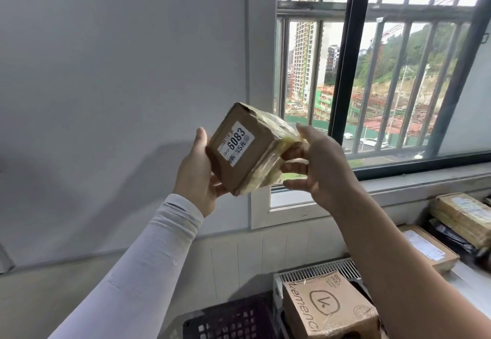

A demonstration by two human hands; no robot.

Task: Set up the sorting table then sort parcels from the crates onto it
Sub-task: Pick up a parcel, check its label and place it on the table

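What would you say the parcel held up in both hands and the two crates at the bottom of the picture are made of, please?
The parcel looks like brown corrugated cardboard, matt, one side wrapped in glossy yellowish clear tape that catches the window light, with a white paper label. The dark crate seems to be moulded plastic, judging by its perforated grid. The white crate is probably plastic too, with a slatted wall.

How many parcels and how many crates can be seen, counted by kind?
Cardboard parcels: 4, one held up, one in the white crate, two at right
Black bag parcels: 1
Crates: 2, black and white
Total: 7
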